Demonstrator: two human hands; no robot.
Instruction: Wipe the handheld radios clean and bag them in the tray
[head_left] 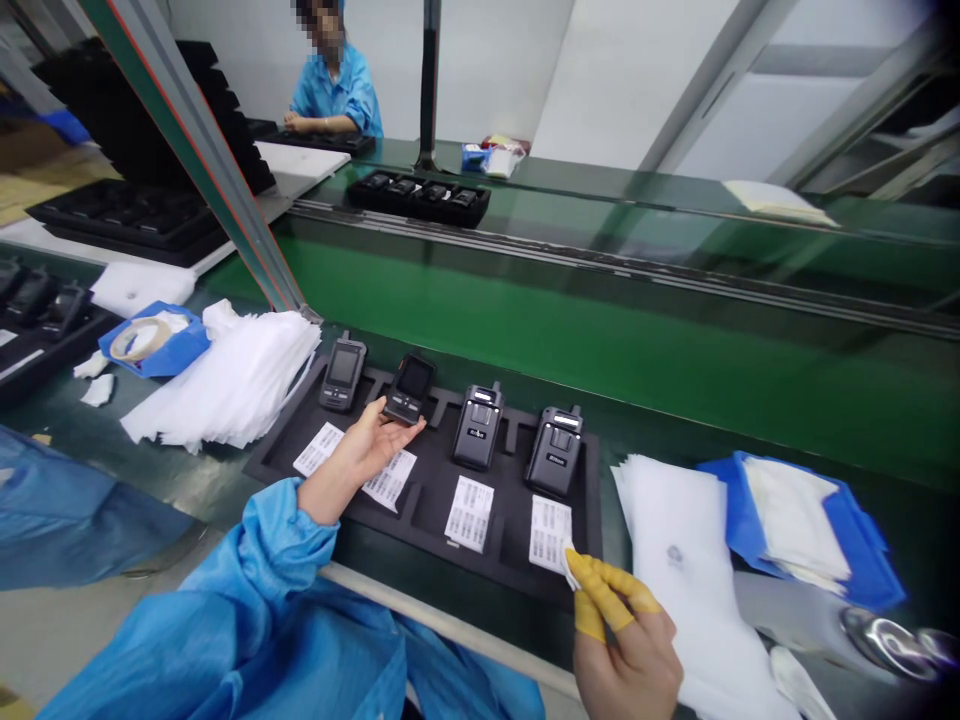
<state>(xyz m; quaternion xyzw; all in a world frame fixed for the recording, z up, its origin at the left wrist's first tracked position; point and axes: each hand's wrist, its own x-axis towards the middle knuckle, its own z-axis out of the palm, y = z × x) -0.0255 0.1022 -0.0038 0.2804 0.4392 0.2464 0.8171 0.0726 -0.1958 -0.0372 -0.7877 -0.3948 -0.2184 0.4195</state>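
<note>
My left hand [375, 445] grips the lower end of a black two-way radio [412, 386], its screen facing up, in a black foam tray [330, 530]. My right hand [630, 625], with yellow finger cots, pinches a small white piece [571, 568], perhaps cloth, beside the tray's front right. Left of the held radio lies another radio [344, 372], screen up. Two more, a radio [478, 428] and a radio [556, 452], lie back side up to the right. White label sheets, including a label sheet [470, 512], lie in front of the radios.
Stacks of white sleeves flank the tray: a left stack [232, 375] and a right stack [679, 560]. Blue bins, one with tape [142, 338], one with white cloths [799, 520], stand farther out. A metal post [217, 180] rises at left. Across the belt [525, 310], a co-worker [341, 90] sits.
</note>
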